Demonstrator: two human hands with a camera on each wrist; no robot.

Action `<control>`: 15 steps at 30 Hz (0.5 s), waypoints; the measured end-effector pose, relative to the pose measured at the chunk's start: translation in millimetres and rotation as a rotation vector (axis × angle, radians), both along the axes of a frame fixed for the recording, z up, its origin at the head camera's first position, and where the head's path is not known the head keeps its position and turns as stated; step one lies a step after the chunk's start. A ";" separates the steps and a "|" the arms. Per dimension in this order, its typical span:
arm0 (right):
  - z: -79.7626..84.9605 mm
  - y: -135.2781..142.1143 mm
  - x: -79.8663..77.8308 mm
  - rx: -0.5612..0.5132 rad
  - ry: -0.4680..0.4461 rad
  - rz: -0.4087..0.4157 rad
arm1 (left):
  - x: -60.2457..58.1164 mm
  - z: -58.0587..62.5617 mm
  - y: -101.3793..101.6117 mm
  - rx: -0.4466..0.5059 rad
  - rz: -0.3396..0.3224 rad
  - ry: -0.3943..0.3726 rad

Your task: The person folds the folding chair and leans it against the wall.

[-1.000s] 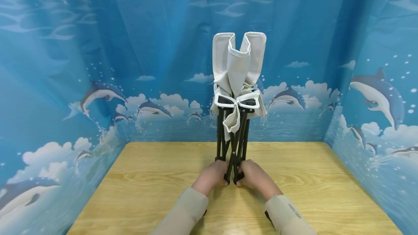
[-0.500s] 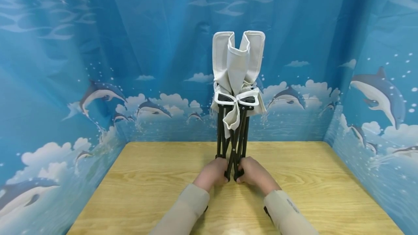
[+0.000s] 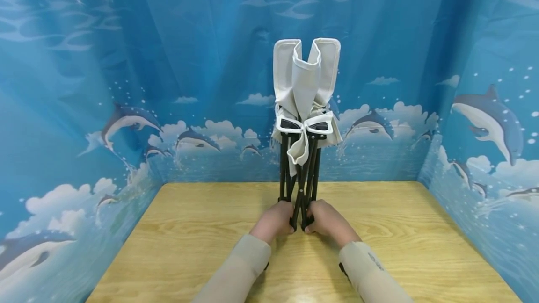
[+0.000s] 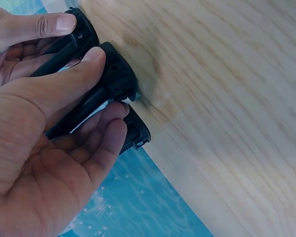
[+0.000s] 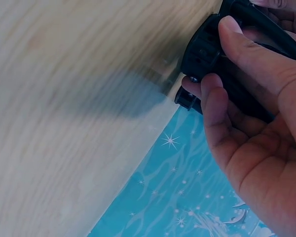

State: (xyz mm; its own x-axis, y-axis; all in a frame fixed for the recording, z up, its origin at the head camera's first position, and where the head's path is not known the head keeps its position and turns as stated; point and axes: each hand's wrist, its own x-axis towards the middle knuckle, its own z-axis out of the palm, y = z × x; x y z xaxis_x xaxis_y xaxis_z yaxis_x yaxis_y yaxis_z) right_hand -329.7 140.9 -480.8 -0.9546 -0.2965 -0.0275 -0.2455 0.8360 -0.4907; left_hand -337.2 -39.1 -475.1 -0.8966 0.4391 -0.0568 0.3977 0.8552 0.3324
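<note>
A small folding camp chair (image 3: 306, 88) stands upright and folded in the head view, its white fabric bunched above black crossed legs (image 3: 311, 167). Low on the legs, my left hand (image 3: 275, 221) grips the left side and my right hand (image 3: 328, 222) the right. In the left wrist view, the left thumb presses a black plastic foot (image 4: 116, 74) while the fingers curl behind the leg tubes. My right thumb lies on another black foot (image 5: 202, 52) in the right wrist view, fingers bent around from below. The feet are close over the tabletop.
A wood-grain table (image 3: 189, 247) lies beneath the chair. Blue curtains (image 3: 189, 60) printed with dolphins and clouds rise behind it and along both sides. Beige sleeves (image 3: 236, 270) cover my forearms.
Both hands and the chair have shifted slightly up in the head view, toward the back of the table. The grip on the legs stays the same.
</note>
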 end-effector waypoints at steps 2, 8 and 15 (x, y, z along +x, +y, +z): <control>-0.3 -0.5 -0.8 -0.004 -0.003 0.001 | -1.1 -0.1 0.1 -0.008 0.002 -0.006; -0.1 -1.1 -3.2 0.015 -0.001 0.003 | -1.7 1.5 0.8 0.005 0.018 -0.031; -0.2 0.1 -5.9 0.024 0.002 0.000 | -5.1 1.2 2.8 0.001 0.047 -0.076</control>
